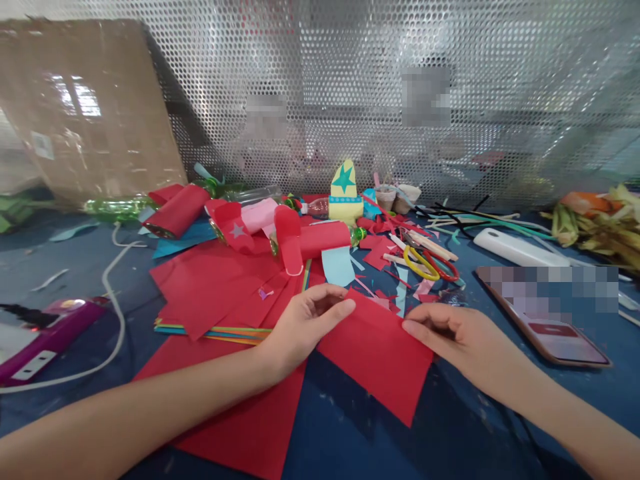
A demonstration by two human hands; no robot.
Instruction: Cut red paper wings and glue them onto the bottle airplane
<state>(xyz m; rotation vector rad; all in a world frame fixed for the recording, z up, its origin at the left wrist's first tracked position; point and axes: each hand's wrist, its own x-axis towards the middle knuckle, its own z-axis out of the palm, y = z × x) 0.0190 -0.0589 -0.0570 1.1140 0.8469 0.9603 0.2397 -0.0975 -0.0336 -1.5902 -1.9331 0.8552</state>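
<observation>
Between both hands is a rectangle of red paper point(375, 360), tilted, its lower corner pointing toward me. My left hand point(307, 320) pinches its upper left corner between thumb and fingers. The upper right edge is pinched by my right hand point(450, 333), whose fingertips are partly hidden behind the sheet. Under my left forearm lies a larger red sheet point(250, 427). Just beyond it rests a stack of coloured paper point(210, 287) with red sheets on top. Red-wrapped bottles point(320, 240) with paper fins lie behind the stack.
Scissors point(423, 263) lie among paper scraps at centre right. A phone point(565, 340) and a white glue gun point(520, 247) are at the right. On the left are a purple power strip point(50, 333) with a white cable and a cardboard sheet point(95, 113). A perforated metal screen point(340, 73) stands behind.
</observation>
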